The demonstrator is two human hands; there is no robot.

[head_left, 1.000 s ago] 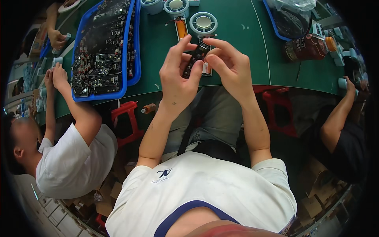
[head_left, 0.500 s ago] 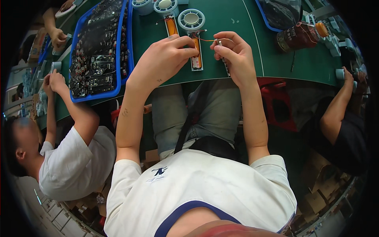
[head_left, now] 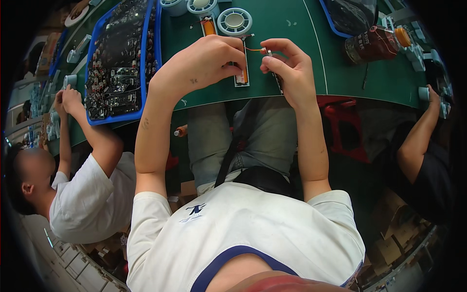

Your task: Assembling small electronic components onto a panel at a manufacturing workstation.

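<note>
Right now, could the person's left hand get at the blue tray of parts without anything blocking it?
Probably yes. The left hand rests on the green mat beside the blue tray, with only bare mat between them. It appears to be pinching a thin orange strip, which it would have to release first.

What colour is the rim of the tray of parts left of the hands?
Blue, seen clearly in the head view: the tray has a blue rim.

A thin orange wire (head_left: 253,49) runs level between both hands at twelve o'clock, above a narrow orange strip (head_left: 242,73) lying lengthwise on the green mat (head_left: 335,73).
</note>
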